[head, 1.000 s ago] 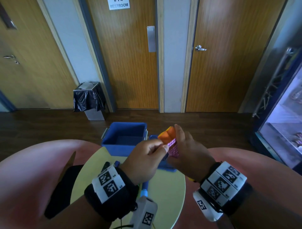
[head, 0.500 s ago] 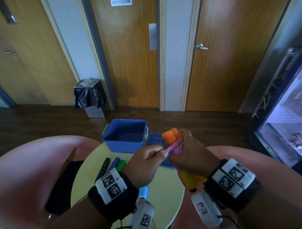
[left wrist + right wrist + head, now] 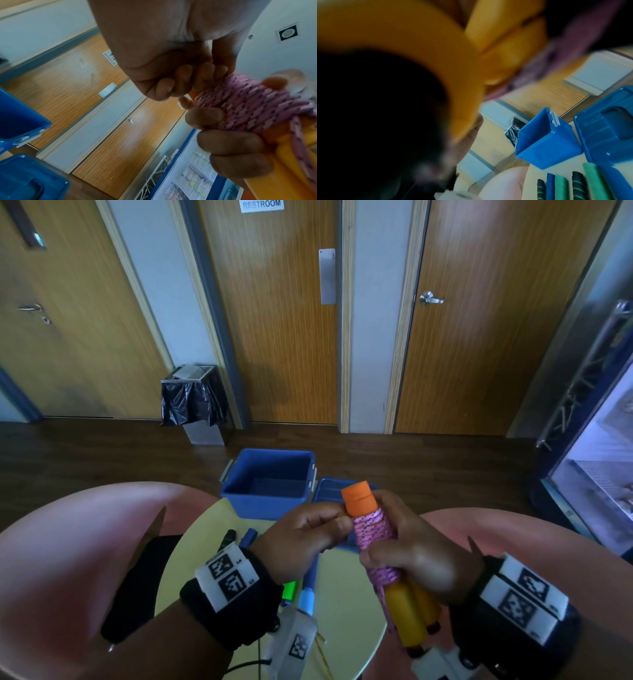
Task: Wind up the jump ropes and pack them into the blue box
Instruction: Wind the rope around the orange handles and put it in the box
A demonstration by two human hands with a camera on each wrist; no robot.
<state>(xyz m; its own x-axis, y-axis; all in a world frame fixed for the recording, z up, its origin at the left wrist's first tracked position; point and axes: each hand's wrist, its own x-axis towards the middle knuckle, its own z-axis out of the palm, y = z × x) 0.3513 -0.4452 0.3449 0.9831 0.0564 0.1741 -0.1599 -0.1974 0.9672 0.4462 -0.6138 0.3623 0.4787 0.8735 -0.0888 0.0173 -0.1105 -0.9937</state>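
A jump rope with two orange handles (image 3: 407, 614) has pink cord (image 3: 375, 530) wound round the handles. My right hand (image 3: 416, 554) grips this bundle upright above the yellow table. My left hand (image 3: 308, 534) pinches the pink cord (image 3: 248, 102) at the top of the winding, its fingers (image 3: 187, 81) curled. The blue box (image 3: 269, 484) stands open at the table's far edge, with nothing visible inside it. In the right wrist view the orange handles (image 3: 503, 44) fill the frame, blurred.
The blue lid (image 3: 330, 494) lies right of the box. More rope handles, blue, green and black (image 3: 580, 186), lie on the round yellow table (image 3: 342, 621) under my left wrist. Pink seats flank the table. A bin (image 3: 193, 402) and doors stand beyond.
Both hands have drawn nearer with the bundle, which now stands more upright. More of the pink winding shows; the left hand still pinches the cord.
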